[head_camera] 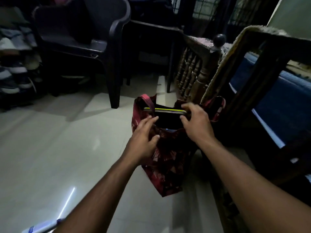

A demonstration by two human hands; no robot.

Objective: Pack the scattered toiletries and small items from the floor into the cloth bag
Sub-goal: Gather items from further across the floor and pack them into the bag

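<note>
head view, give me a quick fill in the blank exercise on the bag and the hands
1. The cloth bag stands on the tiled ____.
2. A flat dark item with a yellow-green edge sits at the bag's open ____.
3. The right hand curls its fingers round the ____ end of that item.
4. A white and blue tube lies on the floor near the ____ forearm.

Missing words: floor; mouth; right; left
</note>
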